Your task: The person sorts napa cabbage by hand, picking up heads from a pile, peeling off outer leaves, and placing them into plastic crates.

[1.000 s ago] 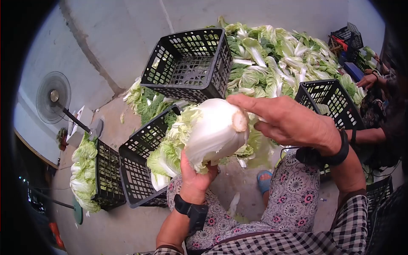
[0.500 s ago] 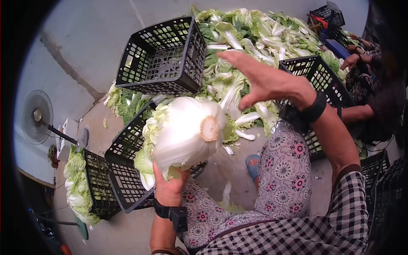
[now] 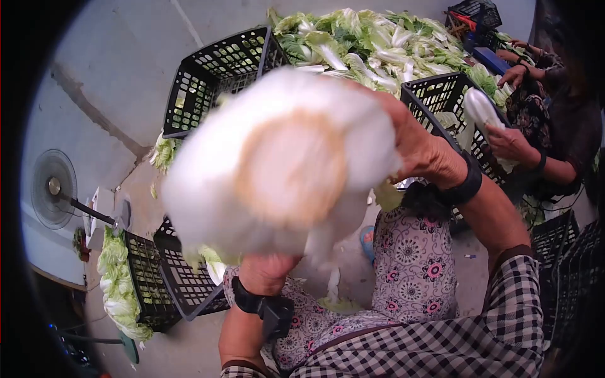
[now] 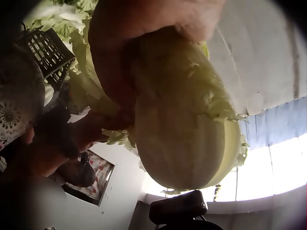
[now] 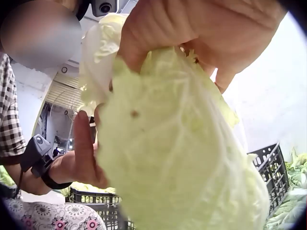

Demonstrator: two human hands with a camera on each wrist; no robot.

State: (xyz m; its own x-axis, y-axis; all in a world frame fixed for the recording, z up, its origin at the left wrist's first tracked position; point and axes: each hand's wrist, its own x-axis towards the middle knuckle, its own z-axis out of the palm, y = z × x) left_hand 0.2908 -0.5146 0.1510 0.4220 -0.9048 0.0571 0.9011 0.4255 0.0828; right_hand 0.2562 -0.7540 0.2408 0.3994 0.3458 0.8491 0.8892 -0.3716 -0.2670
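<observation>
A Chinese cabbage (image 3: 208, 183) is held up close to the head camera, its round cut base facing me and blurred. My left hand (image 3: 268, 268) grips it from below, the fingers mostly hidden behind it in the head view. In the left wrist view that hand curls over the leafy part of the cabbage (image 4: 177, 139). My right hand (image 3: 416, 142) is at the cabbage's right side. From the right wrist, this hand (image 5: 211, 28) pinches the edge of a pale green outer leaf (image 5: 168, 129), which hangs down in front of the cabbage.
A black crate (image 3: 183, 101) stands upper left, another (image 3: 198, 296) below it, beside a cabbage-filled crate (image 3: 135, 271). Loose leaves (image 3: 378, 50) are heaped at the back. On the right, another person's hand (image 3: 513, 145) holds a cabbage (image 3: 482, 107) by a crate (image 3: 416, 94). A fan (image 3: 53, 186) stands left.
The right hand, spread and away from the cabbage half a second ago, has returned to it and pinches a leaf. The cabbage has come up nearer the head camera. Another person's cabbage has come into view.
</observation>
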